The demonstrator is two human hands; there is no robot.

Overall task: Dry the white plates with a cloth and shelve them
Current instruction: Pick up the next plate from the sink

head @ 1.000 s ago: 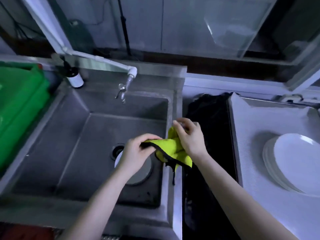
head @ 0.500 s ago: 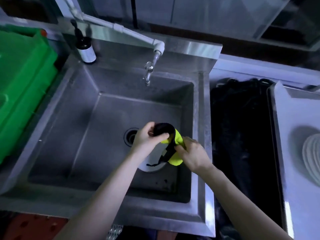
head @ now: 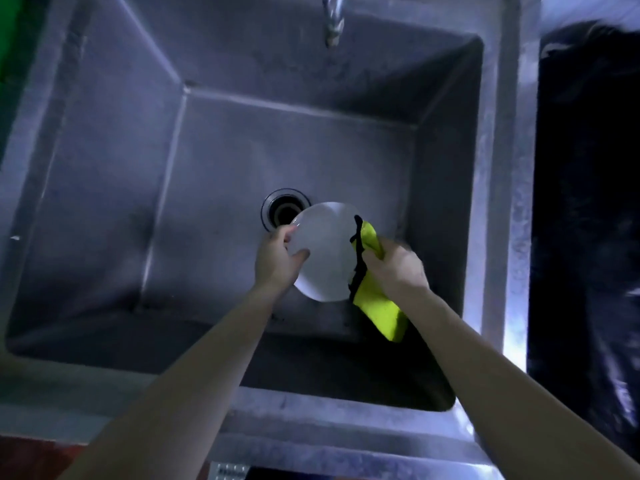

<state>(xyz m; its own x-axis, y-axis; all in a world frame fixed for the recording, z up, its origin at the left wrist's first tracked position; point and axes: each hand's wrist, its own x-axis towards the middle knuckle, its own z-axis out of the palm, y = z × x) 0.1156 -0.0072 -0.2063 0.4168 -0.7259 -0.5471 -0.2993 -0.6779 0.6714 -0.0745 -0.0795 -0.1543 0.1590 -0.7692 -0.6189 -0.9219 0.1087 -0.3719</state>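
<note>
- Plate [head: 323,252]: white and round, held inside the sink [head: 104,168], lifted above the basin floor at centre-right.
- Plate attitude: tilted, with one broad side turned up toward the person. It reads as an oval whose long axis runs from the far end near the drain [head: 284,209] back toward the person.
- The far rim of the plate covers the near-right part of the drain ring.
- Left hand [head: 277,261]: grips the plate's left rim. The thumb lies across the upturned side and the fingers curl round the edge to the hidden side.
- Right hand [head: 394,268]: closed round a bunched cloth [head: 377,306]. The hand is motion-blurred, so single fingers cannot be made out.
- Cloth: yellow-green with black edging. The black-edged side touches the plate's right rim, and a loose fold hangs below the hand toward the near basin wall.
- Both forearms are bare and reach in over the near edge of the sink.
- Tap [head: 332,19]: its spout hangs over the far side of the basin, top centre.
- Sink: dull steel with a square basin.
- Black glossy material [head: 588,202] lies just right of the sink's right rim; I cannot tell what it is.
- A green sliver [head: 7,36] shows at the far-left edge.
</note>
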